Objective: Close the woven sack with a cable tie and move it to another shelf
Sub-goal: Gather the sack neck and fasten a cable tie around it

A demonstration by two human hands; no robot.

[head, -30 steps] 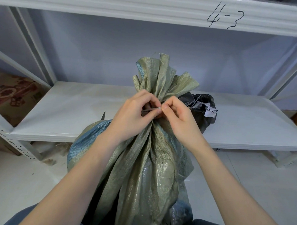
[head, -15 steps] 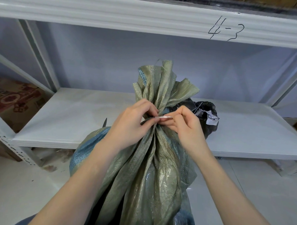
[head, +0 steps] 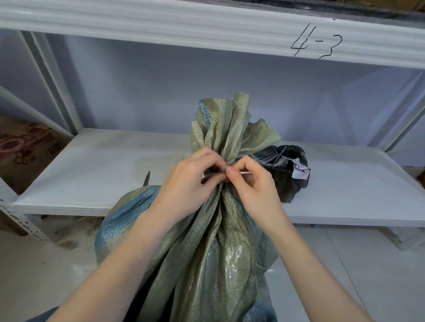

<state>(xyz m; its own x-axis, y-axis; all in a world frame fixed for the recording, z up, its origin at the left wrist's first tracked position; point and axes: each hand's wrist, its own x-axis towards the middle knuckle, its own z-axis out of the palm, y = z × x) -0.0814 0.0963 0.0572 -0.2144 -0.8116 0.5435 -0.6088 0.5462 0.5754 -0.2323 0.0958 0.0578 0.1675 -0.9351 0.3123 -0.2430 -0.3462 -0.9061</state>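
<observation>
White metal shelf [head: 108, 171] behind, beam marked "4-3" | woven sack [head: 217, 246] on floor in front, neck bunched | left hand [head: 191, 181] grip clenched on neck | right hand [head: 252, 184] pinching cable tie [head: 245, 172] tail | step: cinching; next: pull tight, then lift sack | black bag [head: 289, 174] on shelf.

the woven sack [head: 217, 246] stands on the floor [head: 19, 274] in front of the lower shelf [head: 104, 170], its gathered neck rising above the shelf edge. the left hand [head: 191, 184] and right hand [head: 251, 187] meet at the neck, the cable tie [head: 245, 173] between them. behind and right, a plastic bag [head: 291, 179] sits on the shelf. a cardboard box [head: 14, 149] lies far left.
</observation>
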